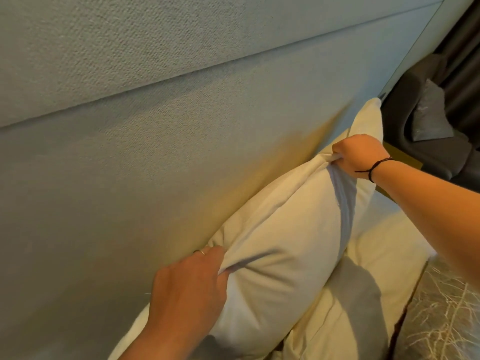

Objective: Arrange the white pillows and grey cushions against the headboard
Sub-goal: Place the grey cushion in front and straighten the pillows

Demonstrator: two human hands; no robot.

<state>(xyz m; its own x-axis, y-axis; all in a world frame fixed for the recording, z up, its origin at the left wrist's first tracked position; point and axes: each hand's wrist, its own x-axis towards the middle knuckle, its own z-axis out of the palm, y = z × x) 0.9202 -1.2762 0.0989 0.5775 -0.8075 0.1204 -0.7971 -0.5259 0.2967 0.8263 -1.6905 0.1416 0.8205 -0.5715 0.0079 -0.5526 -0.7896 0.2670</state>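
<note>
A white pillow (pixel 280 245) stands on edge against the grey padded headboard (pixel 130 165). My left hand (pixel 189 289) grips its near top corner, bunching the fabric. My right hand (pixel 359 155) pinches its far top corner. Behind it a second white pillow (pixel 367 118) leans on the headboard, mostly hidden. A grey cushion (pixel 428 113) lies on a dark armchair (pixel 413 81) off the bed at the far right.
White bedding (pixel 376 279) covers the mattress under the pillows. The bed's right edge drops to a patterned carpet (pixel 446 313). Dark curtains (pixel 465 48) hang behind the armchair.
</note>
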